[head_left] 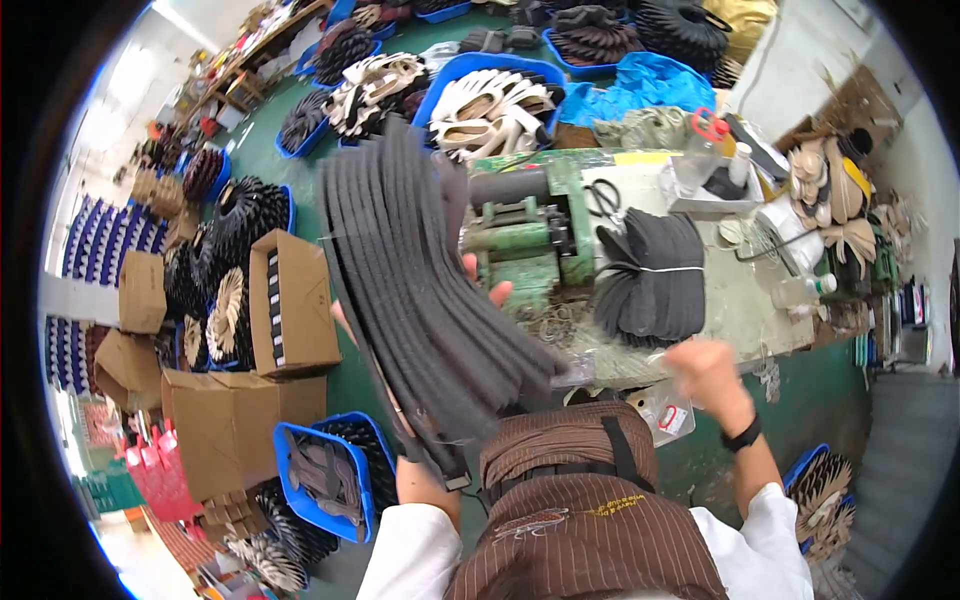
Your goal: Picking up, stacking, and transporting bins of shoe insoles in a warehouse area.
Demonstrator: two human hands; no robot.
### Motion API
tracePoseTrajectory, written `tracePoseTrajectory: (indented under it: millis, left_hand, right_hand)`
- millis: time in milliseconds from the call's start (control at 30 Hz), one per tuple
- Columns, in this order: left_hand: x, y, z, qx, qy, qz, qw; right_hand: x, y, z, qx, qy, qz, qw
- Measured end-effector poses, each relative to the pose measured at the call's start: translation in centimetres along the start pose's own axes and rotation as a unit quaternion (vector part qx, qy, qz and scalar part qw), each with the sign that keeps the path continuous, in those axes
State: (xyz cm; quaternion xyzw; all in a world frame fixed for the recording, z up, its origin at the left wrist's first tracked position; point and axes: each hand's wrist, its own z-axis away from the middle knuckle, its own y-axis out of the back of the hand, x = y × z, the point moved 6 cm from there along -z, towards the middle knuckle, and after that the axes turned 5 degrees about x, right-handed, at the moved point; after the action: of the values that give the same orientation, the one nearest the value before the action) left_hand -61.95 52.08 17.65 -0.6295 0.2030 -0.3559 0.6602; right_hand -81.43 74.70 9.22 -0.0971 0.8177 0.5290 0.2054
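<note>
My left hand (499, 293) is closed around a large stack of long, dark grey fabric strips (400, 270), with fingertips showing at its edges. The stack is held up in front of me, left of the bench, and its lower ends fan out toward my apron. My right hand (705, 378), a black band on its wrist, is curled into a blurred fist by the bench's front edge. Whether anything is in it is hidden. Just beyond it, a dark bundle of similar pieces (665, 275), tied with a white string, lies on the bench.
A green machine (520, 235) stands on the workbench (745, 315), with black-handled scissors (603, 198) beside it. Bottles and a white box (705, 195) are at the back right. Blue baskets (325, 500) of shoe parts and cardboard boxes (235, 430) crowd the floor at left.
</note>
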Motion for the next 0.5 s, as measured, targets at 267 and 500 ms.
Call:
tracePoseTrajectory:
  millis: [267,500]
  left_hand:
    - [11.8,5.7,4.3,0.110,-0.238,-0.449,0.854]
    - [17.8,10.0,7.4,0.081,-0.189,-0.458,0.865]
  right_hand:
    - [-11.4,-3.5,-9.7,0.094,-0.275,-0.356,0.888]
    - [-27.4,-15.4,-15.5,0.041,-0.278,-0.382,0.881]
